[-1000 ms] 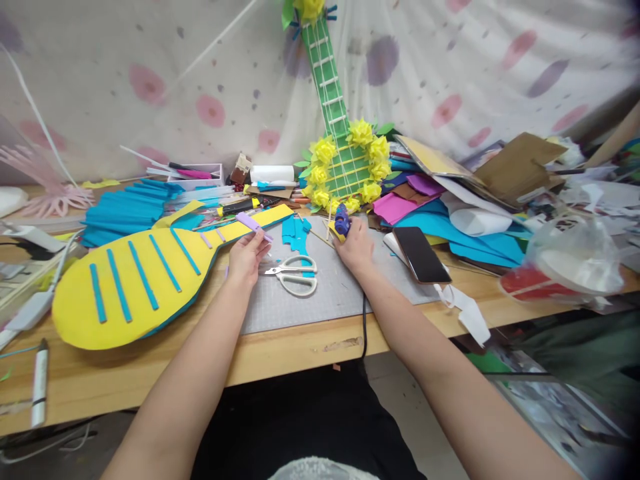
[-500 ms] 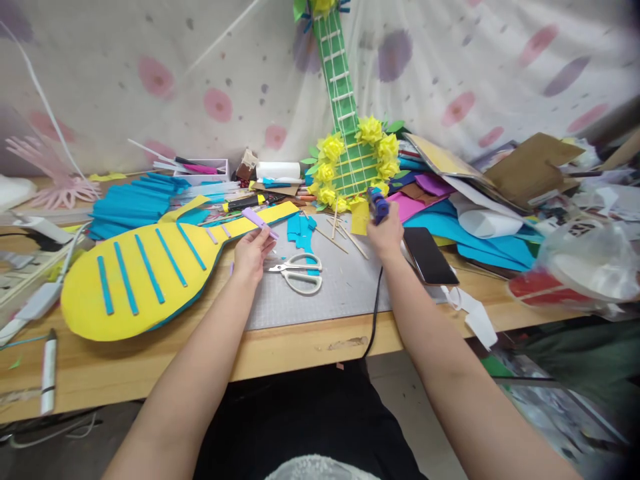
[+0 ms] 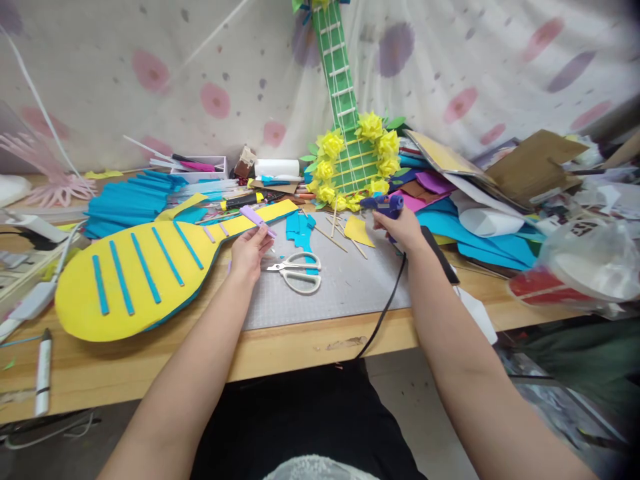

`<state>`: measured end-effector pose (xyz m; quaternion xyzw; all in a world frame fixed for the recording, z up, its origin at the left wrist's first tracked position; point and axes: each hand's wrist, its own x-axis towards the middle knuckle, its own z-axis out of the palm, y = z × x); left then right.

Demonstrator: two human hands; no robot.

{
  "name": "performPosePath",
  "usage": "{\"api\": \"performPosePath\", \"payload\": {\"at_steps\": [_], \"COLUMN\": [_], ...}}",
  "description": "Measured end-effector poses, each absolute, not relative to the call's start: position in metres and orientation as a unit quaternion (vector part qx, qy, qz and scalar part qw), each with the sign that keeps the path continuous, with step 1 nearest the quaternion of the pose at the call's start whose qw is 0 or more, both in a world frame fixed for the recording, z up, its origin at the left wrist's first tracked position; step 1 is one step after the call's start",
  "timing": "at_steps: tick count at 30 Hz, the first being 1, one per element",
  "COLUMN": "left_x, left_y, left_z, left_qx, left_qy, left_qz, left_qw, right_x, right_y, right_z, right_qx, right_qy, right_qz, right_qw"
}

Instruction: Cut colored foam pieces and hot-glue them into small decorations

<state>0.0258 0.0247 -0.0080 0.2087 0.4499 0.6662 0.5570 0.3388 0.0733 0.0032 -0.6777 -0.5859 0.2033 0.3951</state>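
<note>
Five blue strips (image 3: 145, 267) and two lilac bars (image 3: 224, 229) line the yellow guitar-shaped board (image 3: 159, 267), neck tip (image 3: 283, 209) bare, left hand (image 3: 249, 253) pinching a flat lilac piece (image 3: 251, 215), right hand (image 3: 403, 230) gripping a blue glue gun (image 3: 386, 205)!

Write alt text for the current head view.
A person's right hand holds a blue glue gun and the left hand a purple strip near a yellow toy guitar. Scissors lie on a gray mat between the hands; a green flower-trimmed guitar stands behind.

No legible text (dark marks (image 3: 584, 228) on the plastic bag (image 3: 603, 257) too unclear).
</note>
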Motion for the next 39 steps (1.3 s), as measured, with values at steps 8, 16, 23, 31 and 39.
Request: {"api": "performPosePath", "payload": {"at_steps": [8,16,23,31,39], "left_x": [0.026,0.026,0.027,0.029,0.031], "left_y": [0.025,0.025,0.026,0.024,0.023], "left_z": [-0.011,-0.011,-0.013,-0.010,-0.007], "left_qx": [0.216,0.218,0.223,0.220,0.208], "left_qy": [0.447,0.452,0.447,0.439,0.439], "left_qz": [0.663,0.662,0.656,0.655,0.665], "left_qw": [0.560,0.557,0.565,0.575,0.567], "right_x": [0.344,0.349,0.292,0.163,0.142], "right_y": [0.051,0.052,0.045,0.041,0.044], "right_z": [-0.023,-0.016,0.028,0.006,-0.002], "right_qx": [-0.711,-0.689,-0.605,-0.476,-0.491], "right_qy": [-0.601,-0.578,-0.634,-0.701,-0.678], "right_qz": [0.174,0.174,0.019,0.377,0.378], "right_qw": [0.322,0.400,0.480,0.375,0.395]}}
